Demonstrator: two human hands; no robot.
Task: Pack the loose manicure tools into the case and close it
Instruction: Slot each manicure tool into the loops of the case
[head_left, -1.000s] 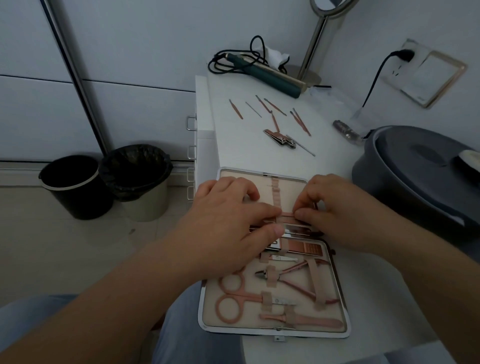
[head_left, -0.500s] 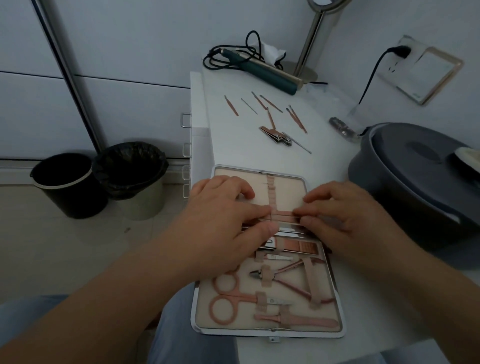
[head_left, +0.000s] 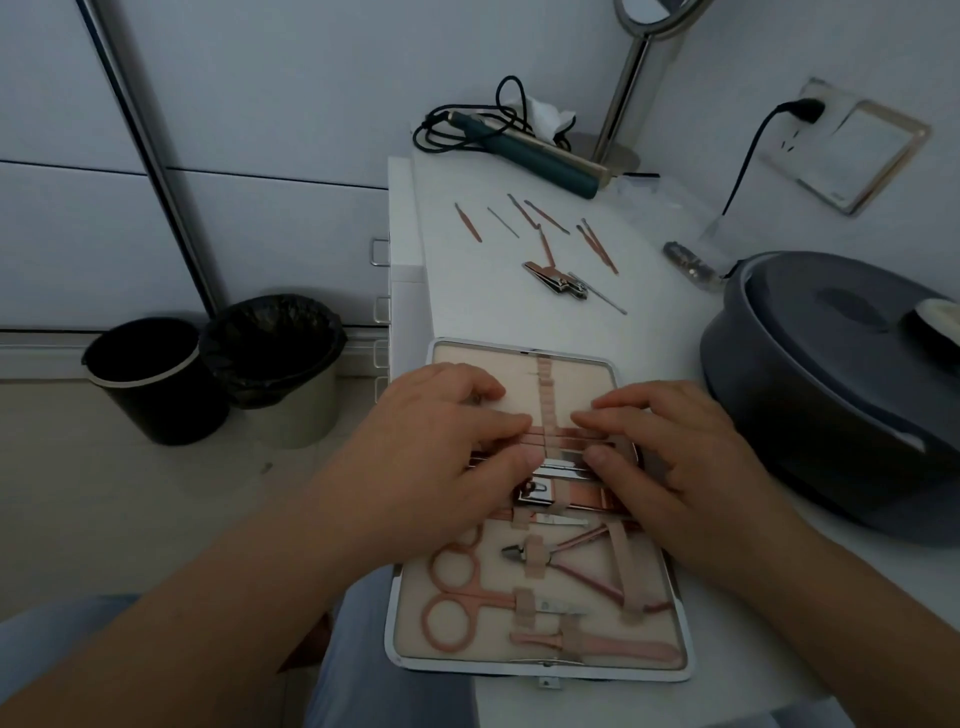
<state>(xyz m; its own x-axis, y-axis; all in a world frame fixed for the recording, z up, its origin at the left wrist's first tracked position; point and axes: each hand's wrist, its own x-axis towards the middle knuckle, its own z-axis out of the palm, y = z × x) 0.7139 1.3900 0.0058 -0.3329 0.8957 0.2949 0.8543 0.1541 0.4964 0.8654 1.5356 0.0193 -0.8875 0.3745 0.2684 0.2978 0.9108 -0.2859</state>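
The open manicure case (head_left: 521, 348) lies at the table's near edge, its lower half holding scissors (head_left: 457, 603), nippers (head_left: 566, 558) and other strapped tools. Both hands are over the upper half. My left hand (head_left: 431, 447) and my right hand (head_left: 670, 457) each pinch an end of a thin rose-gold tool (head_left: 557, 439) lying across the centre strap, fingertips nearly meeting. Beyond the case, several thin loose tools (head_left: 543, 221) and a nail clipper (head_left: 554, 278) lie on the white table.
A large grey lidded pot (head_left: 831, 395) stands right of the case, close to my right wrist. A hair iron with coiled cord (head_left: 524, 150) and a mirror stand (head_left: 618, 104) are at the back. Two bins (head_left: 218, 369) stand on the floor at left.
My right hand's fingers have stretched out flatter along the thin tool toward the strap. My left hand stays in the same spot on the case.
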